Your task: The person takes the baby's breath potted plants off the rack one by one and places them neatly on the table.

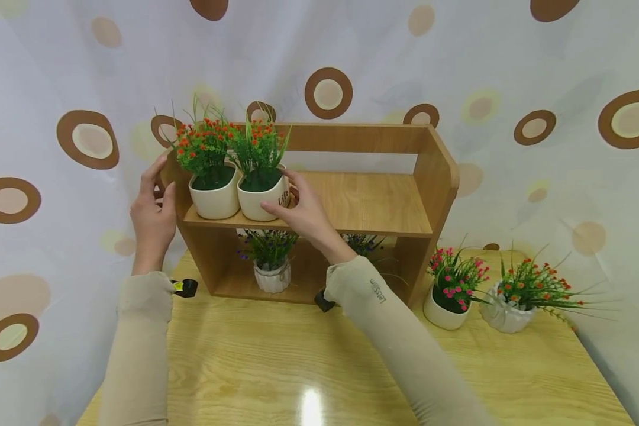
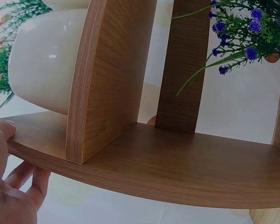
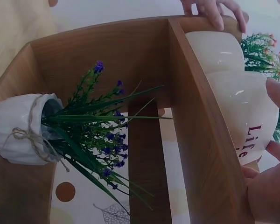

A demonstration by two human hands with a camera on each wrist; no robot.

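Hanging behind the shelf (image 1: 370,198), a cloth (image 1: 373,53) is patterned with brown rings and paler spots. The bench (image 1: 245,355) is spread beneath the shelf and in front of it. To the shelf's right, an orange plant (image 1: 535,284) and, nearer the shelf, a pink plant (image 1: 458,281) are set on the bench. On the shelf's lower level, a purple plant (image 1: 268,245) is placed toward the left; a second purple plant (image 1: 362,244), toward the right, is partly hidden by the right sleeve (image 1: 399,337). At the left end of the upper level, the outer pot (image 1: 215,198) and the Life pot (image 1: 258,204) are stood side by side, both white and filled with red flowers. The shelf's left side is gripped by the left hand (image 1: 154,218), thumb inside. The Life pot is clamped by the right hand (image 1: 306,207).
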